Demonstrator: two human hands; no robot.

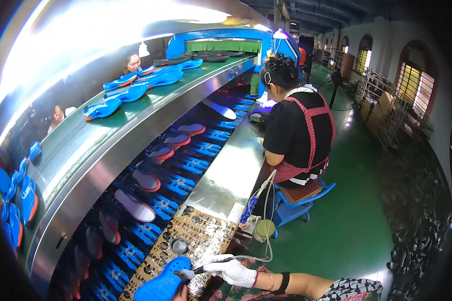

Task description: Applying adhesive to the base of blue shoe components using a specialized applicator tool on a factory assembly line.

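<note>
A glove of white knit covers my right hand [233, 271], whose fingers are closed round the black handle of a brush [187, 274]. Its pale bristles rest at the holed end of a blue shoe last [160, 282]. My left hand [181, 295] grips that last from below at the bottom edge; only a few fingers show. A thin pale hose [269, 215] runs from near the brush handle up beside the bench. Just beyond the last, a small round metal cup [179, 246] stands on a cardboard sheet [206, 228] covered in dark marks.
Left of the bench, a lower rack carries several soles [134, 205] on blue holders. Above it, a green conveyor [120, 116] bears several blue lasts. A co-worker [301, 120] sits ahead on a blue stool [294, 205]. A round greenish container [264, 230] stands beside the bench.
</note>
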